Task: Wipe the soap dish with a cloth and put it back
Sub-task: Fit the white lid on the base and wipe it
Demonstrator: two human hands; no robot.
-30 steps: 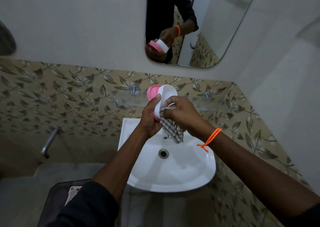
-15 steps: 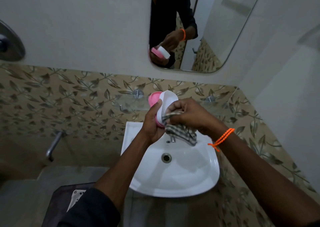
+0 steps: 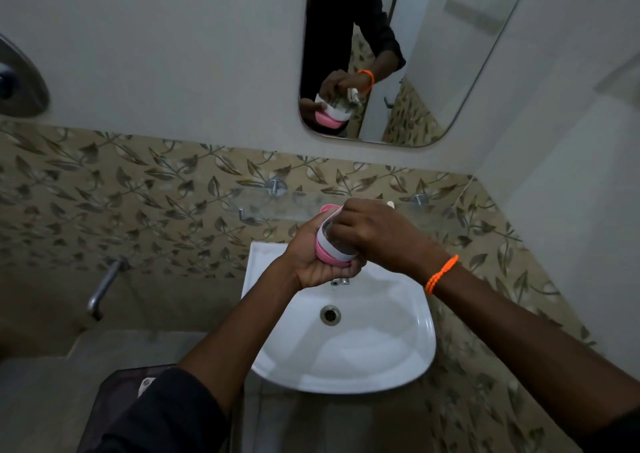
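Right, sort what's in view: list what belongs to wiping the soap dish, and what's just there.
In the job:
soap dish, in the left hand
right hand, pressing into the dish
cloth, seen only in the mirror
glass shelf

Just there:
sink
wall tap
orange wristband

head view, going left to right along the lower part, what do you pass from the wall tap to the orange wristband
wall tap → left hand → soap dish → right hand → orange wristband. All of it from the left hand onward sits above the white sink.
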